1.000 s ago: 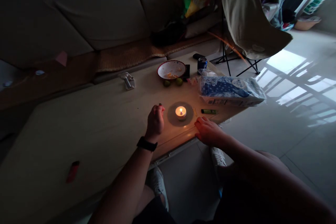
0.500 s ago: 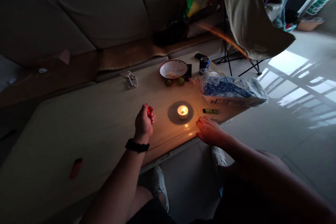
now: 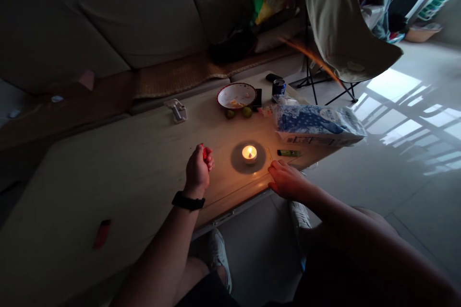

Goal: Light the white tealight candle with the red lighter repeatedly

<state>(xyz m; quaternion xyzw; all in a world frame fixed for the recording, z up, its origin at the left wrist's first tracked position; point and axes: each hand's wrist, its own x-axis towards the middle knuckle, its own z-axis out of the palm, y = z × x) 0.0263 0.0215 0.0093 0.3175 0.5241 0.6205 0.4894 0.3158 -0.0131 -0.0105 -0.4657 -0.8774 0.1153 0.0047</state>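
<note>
Long beige table (image 3: pixel 118 172), open right hand (image 3: pixel 286 181) resting flat by the near table edge, left hand (image 3: pixel 197 170) clenched on a small red object (image 3: pixel 204 152), lit tea light candle (image 3: pixel 249 153) between the 2 hands, green lighter (image 3: pixel 288 153) just right of it

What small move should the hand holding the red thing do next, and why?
Maybe ease the left hand a little farther from the flame. Its fist is wrapped around a small red object, and it sits near the lit white tea-light candle, whose flame is uncovered, so a bit more room seems safer.
</note>
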